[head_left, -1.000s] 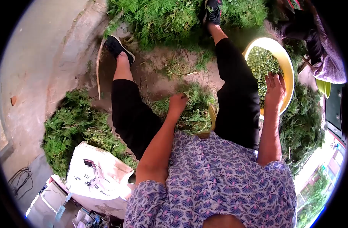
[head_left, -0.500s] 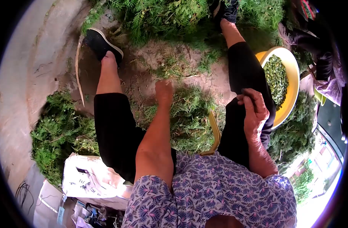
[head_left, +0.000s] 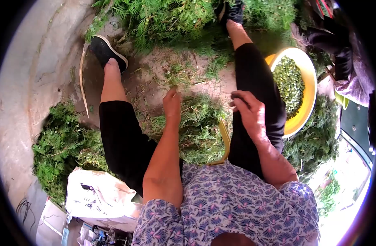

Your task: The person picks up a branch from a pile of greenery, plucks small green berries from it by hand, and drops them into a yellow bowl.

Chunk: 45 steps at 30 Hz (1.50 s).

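My left hand (head_left: 171, 107) is closed in a fist above the ground between my legs, near loose evergreen sprigs (head_left: 196, 115). A thin, pale green bit shows at its fingertips, too blurred to name. Over my thigh, my right hand (head_left: 250, 112) has its fingers curled and thumb close to them; whatever they hold, if anything, is too small to make out. A yellow basin (head_left: 310, 90) of small green cones or berries (head_left: 288, 86) stands beyond that thigh. A curved yellow strip (head_left: 225, 141) runs beside the sprigs in front of my shirt.
Piles of cut evergreen branches lie ahead (head_left: 163, 20), at the left (head_left: 63, 143) and under the basin's near side. A long bare stick (head_left: 83, 82) lies by my shoe. A white bag (head_left: 97, 194) sits at lower left. Another person's dark-clothed leg (head_left: 340, 53) shows at right.
My right hand has moved left, away from the basin and toward my left hand. My left hand has shifted only slightly. The whole view has moved a little.
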Each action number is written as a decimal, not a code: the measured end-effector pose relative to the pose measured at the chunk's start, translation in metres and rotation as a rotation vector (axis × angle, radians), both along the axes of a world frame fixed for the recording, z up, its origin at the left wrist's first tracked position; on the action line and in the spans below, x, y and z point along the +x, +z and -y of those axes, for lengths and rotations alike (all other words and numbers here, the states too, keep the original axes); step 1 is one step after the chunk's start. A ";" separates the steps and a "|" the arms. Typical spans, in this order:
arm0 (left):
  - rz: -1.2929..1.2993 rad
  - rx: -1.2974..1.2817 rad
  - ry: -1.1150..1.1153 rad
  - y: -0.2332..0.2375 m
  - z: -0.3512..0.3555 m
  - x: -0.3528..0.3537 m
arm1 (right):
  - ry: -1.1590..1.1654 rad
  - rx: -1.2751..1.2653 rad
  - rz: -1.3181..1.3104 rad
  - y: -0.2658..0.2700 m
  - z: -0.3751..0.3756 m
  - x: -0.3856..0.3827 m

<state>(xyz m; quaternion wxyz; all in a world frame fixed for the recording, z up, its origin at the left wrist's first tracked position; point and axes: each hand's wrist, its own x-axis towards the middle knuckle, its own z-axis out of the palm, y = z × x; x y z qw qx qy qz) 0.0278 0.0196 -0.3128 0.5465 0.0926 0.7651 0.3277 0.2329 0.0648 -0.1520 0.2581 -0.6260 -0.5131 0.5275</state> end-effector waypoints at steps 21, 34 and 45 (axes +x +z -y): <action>-0.343 0.762 -0.473 0.224 0.103 0.038 | 0.738 0.446 -0.204 0.073 0.049 -0.012; -0.056 0.531 -0.445 0.258 0.109 0.050 | 0.251 0.128 -0.288 0.085 0.075 -0.003; 0.356 0.681 0.168 0.246 0.118 0.055 | 0.082 -0.464 -0.937 0.065 0.100 0.014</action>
